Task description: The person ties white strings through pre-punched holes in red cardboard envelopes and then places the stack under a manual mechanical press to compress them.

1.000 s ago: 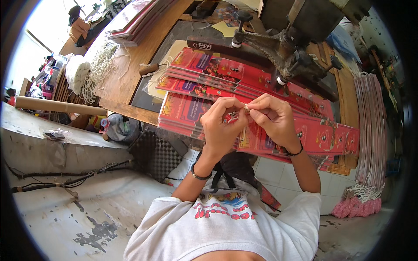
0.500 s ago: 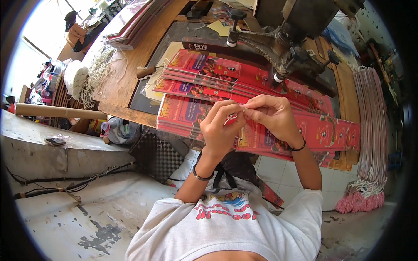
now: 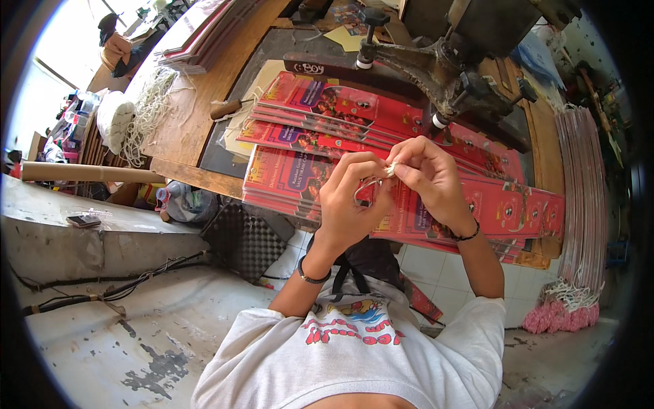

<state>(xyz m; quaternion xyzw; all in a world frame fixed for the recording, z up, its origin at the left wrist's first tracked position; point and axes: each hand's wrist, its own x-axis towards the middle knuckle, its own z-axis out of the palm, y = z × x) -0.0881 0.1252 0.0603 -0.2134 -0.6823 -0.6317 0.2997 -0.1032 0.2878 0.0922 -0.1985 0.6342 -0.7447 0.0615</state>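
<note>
My left hand [image 3: 351, 204] and my right hand [image 3: 430, 178] meet over the red stacks, fingertips almost touching. Both pinch a thin white cord [image 3: 390, 170], bunched between the fingertips, with a loop of it curving by my left fingers. Whether it is knotted is too small to tell. Under and beyond my hands lie overlapping stacks of long red printed sheets [image 3: 289, 170], with purple panels and food pictures. More red sheets [image 3: 507, 211] stretch out to the right, below my right wrist.
A dark metal press [image 3: 436, 71] stands behind the sheets. A wooden-handled tool [image 3: 226, 110] and loose white cords [image 3: 143, 116] lie to the left. On the right hangs a long corded bundle [image 3: 582, 198] with pink ends. A person [image 3: 114, 48] sits far left.
My right hand has shifted slightly up, and its fingers have curled more. More of the white cord and its loop now shows between my hands.
</note>
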